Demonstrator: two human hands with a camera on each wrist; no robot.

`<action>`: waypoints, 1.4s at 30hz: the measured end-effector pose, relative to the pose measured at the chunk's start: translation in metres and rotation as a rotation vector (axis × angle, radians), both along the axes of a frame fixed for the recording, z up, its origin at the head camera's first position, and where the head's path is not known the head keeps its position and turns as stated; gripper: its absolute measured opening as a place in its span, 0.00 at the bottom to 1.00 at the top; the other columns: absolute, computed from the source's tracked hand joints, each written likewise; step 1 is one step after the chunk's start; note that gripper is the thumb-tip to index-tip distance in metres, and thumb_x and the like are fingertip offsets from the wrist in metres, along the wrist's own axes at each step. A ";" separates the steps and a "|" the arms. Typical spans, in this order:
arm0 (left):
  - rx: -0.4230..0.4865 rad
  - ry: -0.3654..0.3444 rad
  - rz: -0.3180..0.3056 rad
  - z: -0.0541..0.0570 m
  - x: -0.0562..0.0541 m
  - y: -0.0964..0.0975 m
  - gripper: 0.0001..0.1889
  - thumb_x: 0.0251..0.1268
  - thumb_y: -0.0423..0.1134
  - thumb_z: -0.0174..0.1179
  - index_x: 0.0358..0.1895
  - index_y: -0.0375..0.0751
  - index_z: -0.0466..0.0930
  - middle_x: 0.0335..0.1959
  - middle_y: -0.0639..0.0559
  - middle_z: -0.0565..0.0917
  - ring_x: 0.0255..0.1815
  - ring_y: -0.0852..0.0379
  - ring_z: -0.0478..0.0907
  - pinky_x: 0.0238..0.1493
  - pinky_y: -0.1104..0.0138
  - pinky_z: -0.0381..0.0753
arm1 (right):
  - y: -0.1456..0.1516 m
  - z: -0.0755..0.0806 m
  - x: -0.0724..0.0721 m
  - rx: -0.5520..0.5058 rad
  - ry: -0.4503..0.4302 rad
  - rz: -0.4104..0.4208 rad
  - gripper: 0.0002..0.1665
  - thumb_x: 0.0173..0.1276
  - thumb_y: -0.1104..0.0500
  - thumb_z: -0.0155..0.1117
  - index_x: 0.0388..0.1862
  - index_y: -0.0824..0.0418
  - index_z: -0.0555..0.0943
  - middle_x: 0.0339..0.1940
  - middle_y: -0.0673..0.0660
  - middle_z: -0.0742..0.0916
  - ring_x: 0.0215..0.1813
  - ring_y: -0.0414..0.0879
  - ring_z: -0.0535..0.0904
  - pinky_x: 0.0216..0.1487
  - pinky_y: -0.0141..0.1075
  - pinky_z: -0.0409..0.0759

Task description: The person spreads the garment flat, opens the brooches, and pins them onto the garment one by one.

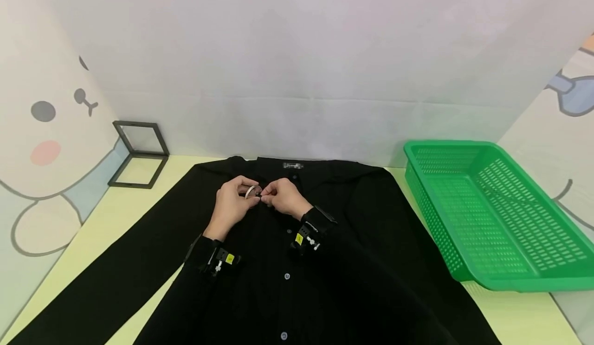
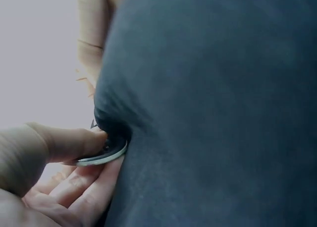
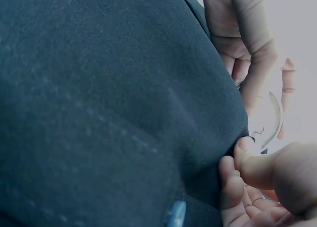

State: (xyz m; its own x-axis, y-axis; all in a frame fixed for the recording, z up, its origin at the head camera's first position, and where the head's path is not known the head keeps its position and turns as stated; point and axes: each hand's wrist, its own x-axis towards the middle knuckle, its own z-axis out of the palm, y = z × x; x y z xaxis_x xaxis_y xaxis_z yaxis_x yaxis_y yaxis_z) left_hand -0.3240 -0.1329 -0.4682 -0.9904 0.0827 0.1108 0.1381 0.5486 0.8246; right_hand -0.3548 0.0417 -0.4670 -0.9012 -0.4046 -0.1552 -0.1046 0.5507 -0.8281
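A black button-up shirt point(image 1: 260, 273) lies spread out, its collar toward the back wall. Above its upper chest, my left hand point(image 1: 230, 207) pinches a small round badge point(image 1: 252, 191) with a pale, shiny rim. In the left wrist view the thumb presses one face of the badge point(image 2: 101, 157) and fingers lie behind it, its edge against the raised cloth. My right hand point(image 1: 287, 199) pinches a fold of the shirt right beside the badge, thumb against fingertips in the right wrist view. Fingers and cloth partly hide where badge and fabric meet.
A green plastic basket point(image 1: 468, 278) stands at the right. At the back left, a black hinged frame point(image 1: 139, 154) with clear panes stands opened against the wall. The pale yellow table point(image 1: 116, 206) shows around the shirt.
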 end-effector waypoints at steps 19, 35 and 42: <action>-0.007 -0.028 0.053 0.003 0.001 -0.002 0.16 0.60 0.27 0.73 0.51 0.39 0.83 0.48 0.39 0.90 0.43 0.42 0.88 0.41 0.55 0.85 | 0.001 -0.004 -0.001 -0.124 -0.048 -0.032 0.06 0.70 0.66 0.70 0.39 0.68 0.90 0.34 0.63 0.91 0.29 0.41 0.84 0.34 0.31 0.85; -0.013 -0.042 0.030 0.003 0.001 0.001 0.19 0.61 0.27 0.73 0.54 0.36 0.82 0.52 0.35 0.88 0.47 0.40 0.86 0.41 0.56 0.84 | 0.003 -0.001 0.004 -0.095 -0.046 -0.045 0.08 0.74 0.64 0.67 0.42 0.66 0.91 0.41 0.62 0.91 0.33 0.42 0.85 0.38 0.32 0.84; 0.013 -0.073 0.024 0.003 0.001 -0.001 0.19 0.61 0.26 0.72 0.55 0.35 0.80 0.55 0.33 0.87 0.51 0.38 0.85 0.45 0.51 0.86 | 0.004 -0.003 0.004 -0.107 -0.056 -0.035 0.08 0.72 0.63 0.69 0.44 0.64 0.91 0.43 0.61 0.91 0.34 0.42 0.86 0.40 0.32 0.85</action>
